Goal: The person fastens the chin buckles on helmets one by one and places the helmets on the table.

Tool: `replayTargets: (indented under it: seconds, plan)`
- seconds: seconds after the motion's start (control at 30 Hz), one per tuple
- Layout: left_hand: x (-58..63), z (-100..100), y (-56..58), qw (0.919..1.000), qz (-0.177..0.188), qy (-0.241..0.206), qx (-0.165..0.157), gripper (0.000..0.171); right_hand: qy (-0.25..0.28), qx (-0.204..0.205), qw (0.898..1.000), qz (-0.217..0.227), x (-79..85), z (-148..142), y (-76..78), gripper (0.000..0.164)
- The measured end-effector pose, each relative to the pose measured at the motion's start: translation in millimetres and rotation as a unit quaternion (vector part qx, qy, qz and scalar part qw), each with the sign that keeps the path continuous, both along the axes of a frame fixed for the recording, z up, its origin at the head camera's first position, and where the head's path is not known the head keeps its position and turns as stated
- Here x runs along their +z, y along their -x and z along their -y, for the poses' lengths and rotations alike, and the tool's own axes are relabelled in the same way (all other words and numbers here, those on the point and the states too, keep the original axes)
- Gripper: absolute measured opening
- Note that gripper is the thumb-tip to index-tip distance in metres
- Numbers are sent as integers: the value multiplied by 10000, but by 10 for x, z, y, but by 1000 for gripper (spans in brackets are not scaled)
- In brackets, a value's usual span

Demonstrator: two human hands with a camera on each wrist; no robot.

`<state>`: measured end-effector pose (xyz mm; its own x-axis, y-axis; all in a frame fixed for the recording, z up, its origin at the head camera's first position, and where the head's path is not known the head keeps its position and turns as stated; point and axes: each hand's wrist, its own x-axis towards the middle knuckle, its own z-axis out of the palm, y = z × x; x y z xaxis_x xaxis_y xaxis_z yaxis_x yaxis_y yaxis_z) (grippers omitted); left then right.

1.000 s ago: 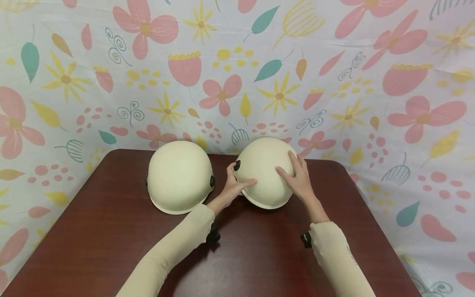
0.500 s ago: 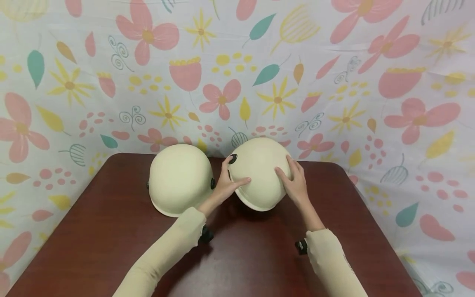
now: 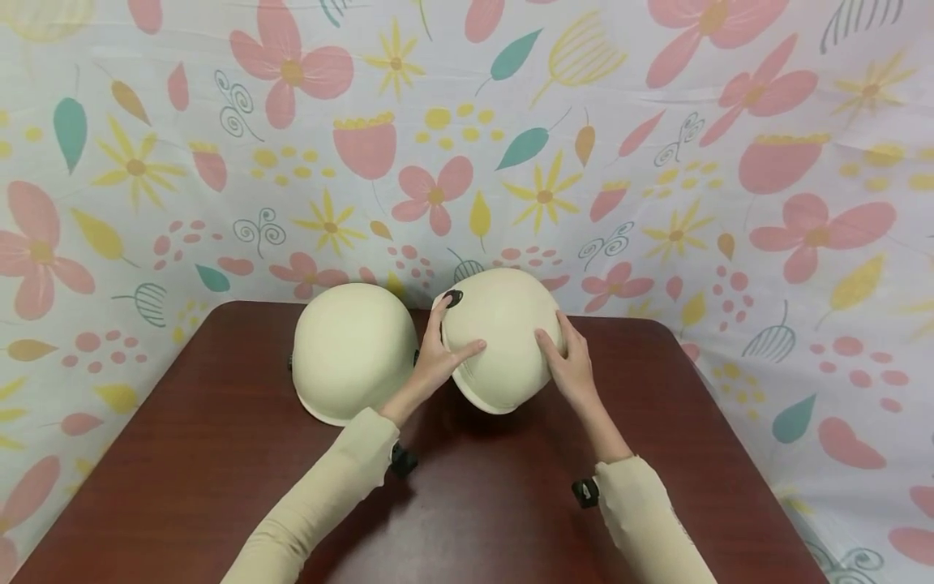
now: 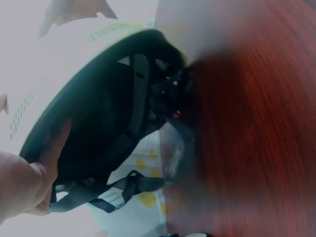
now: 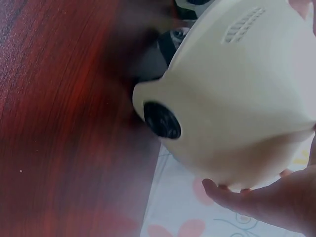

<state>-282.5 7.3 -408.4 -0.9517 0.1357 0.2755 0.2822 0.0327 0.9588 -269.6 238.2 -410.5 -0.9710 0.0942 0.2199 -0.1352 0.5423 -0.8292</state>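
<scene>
A cream helmet (image 3: 503, 337) is held tilted near the back of the table, between both hands. My left hand (image 3: 435, 357) grips its left rim, thumb on the shell; in the left wrist view, fingers reach inside the rim. My right hand (image 3: 572, 365) holds the shell from the right, thumb on its near face. The dark lining (image 4: 94, 123) and grey straps (image 4: 139, 94) show in the left wrist view, with a chin strap (image 4: 123, 190) hanging loose. A round black side knob (image 5: 162, 120) faces the right wrist camera.
A second cream helmet (image 3: 353, 353) stands dome up on the table at left, close to my left hand. The dark red wooden table (image 3: 481, 503) ends at a cloth wall (image 3: 438, 97) printed with flowers. Black wrist cameras (image 3: 403, 461) hang below the sleeves.
Both hands have moved slightly left with the helmet, bringing it nearer the second one. The held helmet has turned and tilted, its left side rising. The second helmet stays in place.
</scene>
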Motion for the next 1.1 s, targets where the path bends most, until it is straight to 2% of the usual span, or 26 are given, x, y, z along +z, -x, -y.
replayTargets:
  seconds: [0.1,0.23,0.37,0.6,0.8,0.83,0.9,1.1]
  plan:
    - [39,31,-31,9999,-39,99,104,88,138,91,9998,55,-11,35,-17,70]
    - [72,51,-77,9994,-133,282,157,86,280,-83,9995,153,-46,65,-85,68]
    - [117,84,-123,9990,-315,316,72,84,475,-205,9986,123,-98,126,-149,65]
    - [136,108,-125,9974,-632,342,-85,83,819,-103,9965,-91,-139,198,-182,59]
    - [80,99,-115,9980,-608,-167,-103,84,756,-141,9968,-238,-128,229,-192,57]
    - [118,101,-142,9980,-578,-233,-127,84,741,-152,9967,-281,-122,235,-192,57]
    - [120,104,-129,9977,-593,-300,-147,82,691,-179,9966,-405,-107,241,-188,57]
    - [160,99,-59,9978,-556,-111,-332,79,546,-189,9963,-633,-22,241,-178,58]
